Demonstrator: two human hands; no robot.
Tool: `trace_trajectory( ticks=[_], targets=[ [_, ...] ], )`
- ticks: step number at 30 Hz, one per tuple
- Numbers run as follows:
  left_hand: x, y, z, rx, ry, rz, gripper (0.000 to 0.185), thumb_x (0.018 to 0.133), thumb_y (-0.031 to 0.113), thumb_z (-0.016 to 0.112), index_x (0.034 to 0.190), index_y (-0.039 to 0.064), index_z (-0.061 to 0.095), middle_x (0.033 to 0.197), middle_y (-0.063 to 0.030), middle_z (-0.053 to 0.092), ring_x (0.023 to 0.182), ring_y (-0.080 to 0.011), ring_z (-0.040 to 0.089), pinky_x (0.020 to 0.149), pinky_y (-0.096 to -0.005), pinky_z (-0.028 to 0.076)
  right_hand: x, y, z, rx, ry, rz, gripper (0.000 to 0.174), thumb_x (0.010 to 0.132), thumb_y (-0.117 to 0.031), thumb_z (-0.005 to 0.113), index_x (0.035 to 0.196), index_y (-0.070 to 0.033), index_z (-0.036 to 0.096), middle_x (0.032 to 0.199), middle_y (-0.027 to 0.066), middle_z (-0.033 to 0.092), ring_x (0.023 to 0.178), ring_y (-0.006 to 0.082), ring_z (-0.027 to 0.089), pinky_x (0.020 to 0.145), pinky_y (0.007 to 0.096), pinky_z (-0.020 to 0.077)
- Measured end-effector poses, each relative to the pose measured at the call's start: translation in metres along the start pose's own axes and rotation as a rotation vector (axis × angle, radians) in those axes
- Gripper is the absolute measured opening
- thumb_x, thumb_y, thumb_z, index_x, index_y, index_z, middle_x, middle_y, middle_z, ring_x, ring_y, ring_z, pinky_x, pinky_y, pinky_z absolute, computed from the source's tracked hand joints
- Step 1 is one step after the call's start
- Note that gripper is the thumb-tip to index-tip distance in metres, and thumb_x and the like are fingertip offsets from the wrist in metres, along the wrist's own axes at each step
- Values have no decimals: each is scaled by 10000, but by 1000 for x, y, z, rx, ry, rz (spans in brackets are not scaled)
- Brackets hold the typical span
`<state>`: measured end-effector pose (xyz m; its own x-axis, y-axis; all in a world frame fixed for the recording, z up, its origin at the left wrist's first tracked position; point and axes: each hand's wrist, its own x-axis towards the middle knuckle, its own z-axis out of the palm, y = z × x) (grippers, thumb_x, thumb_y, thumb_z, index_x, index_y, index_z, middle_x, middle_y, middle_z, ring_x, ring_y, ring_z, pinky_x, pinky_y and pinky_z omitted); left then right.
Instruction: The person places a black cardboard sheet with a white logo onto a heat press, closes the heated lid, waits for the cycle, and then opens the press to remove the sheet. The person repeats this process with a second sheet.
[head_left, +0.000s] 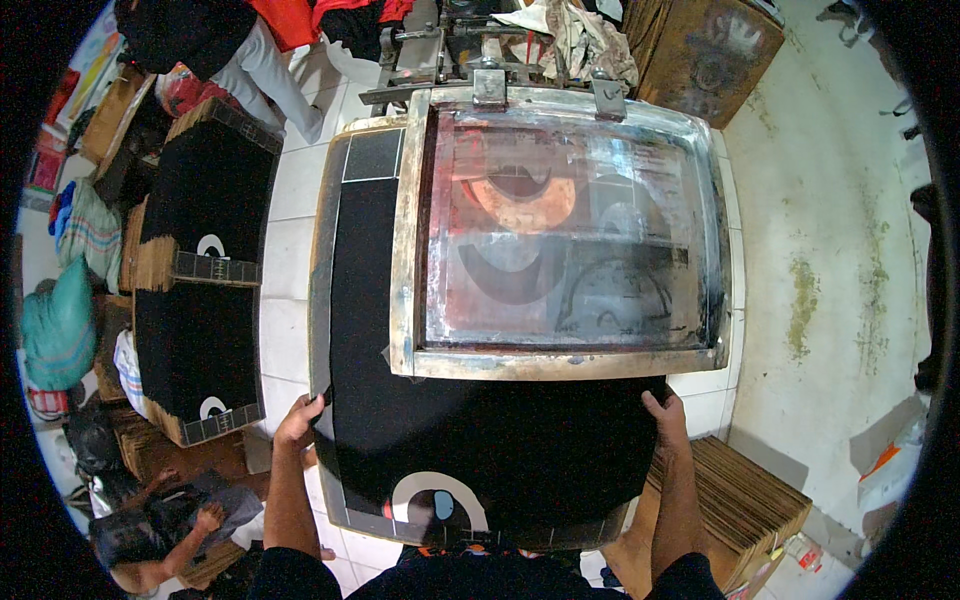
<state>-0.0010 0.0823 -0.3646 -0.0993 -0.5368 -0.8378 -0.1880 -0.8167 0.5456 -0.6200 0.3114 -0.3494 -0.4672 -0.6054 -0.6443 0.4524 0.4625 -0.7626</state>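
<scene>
A board covered with black fabric (510, 427) lies before me, with a grey and white curved print and a blue spot near its close edge. My left hand (298, 424) grips the board's left edge, thumb on top. Opposite, my right hand (666, 420) holds the right edge the same way, its fingers hidden underneath. Over the far part of the board sits a wooden-framed printing screen (525, 366), its mesh stained red, white and dark. Two metal clamps (490, 90) hold the frame's far side.
Black-covered boards (206, 187) are stacked at left. A pile of thin brown boards (731, 495) stands at lower right, near a stained wall (817, 225). One person (262, 67) is at upper left, another (180, 525) at lower left. Cloths (592, 45) lie behind the clamps.
</scene>
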Motion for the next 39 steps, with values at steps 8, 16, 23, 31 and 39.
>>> trace_trajectory(
  ticks=[8,16,23,31,39],
  targets=[
    [-20,21,34,82,37,195,581,764,238,869,1187,-67,613,1046,-106,696,921,-220,658,855,-373,532,15,7,-1,-171,130,-19,409,810,-180,810,1117,43,659,989,83,705,851,182,650,788,330,519],
    [-23,39,49,105,156,107,610,755,197,871,1211,-87,583,1084,-139,687,973,-254,653,885,-404,524,18,0,0,-259,114,-3,511,809,-182,812,1210,50,596,1133,112,660,1012,235,614,910,374,477],
    [-13,26,41,6,205,66,794,731,193,895,1315,-126,460,1207,-190,623,1091,-296,600,975,-428,480,15,-8,11,-252,146,-53,477,809,-214,817,1164,43,629,1095,102,682,963,207,632,858,353,500],
    [-12,28,36,143,219,70,771,737,207,887,1304,-123,480,1190,-171,633,1087,-282,598,981,-414,468,13,-14,14,-217,181,14,456,805,-187,809,1158,28,616,1045,82,678,947,200,635,833,340,509],
    [-18,29,43,162,159,104,652,794,251,842,1268,-44,505,1122,-113,662,984,-233,624,882,-399,495,12,-16,13,-318,178,-24,430,808,-186,801,1135,25,617,1044,78,680,913,184,632,851,328,499]
  ],
)
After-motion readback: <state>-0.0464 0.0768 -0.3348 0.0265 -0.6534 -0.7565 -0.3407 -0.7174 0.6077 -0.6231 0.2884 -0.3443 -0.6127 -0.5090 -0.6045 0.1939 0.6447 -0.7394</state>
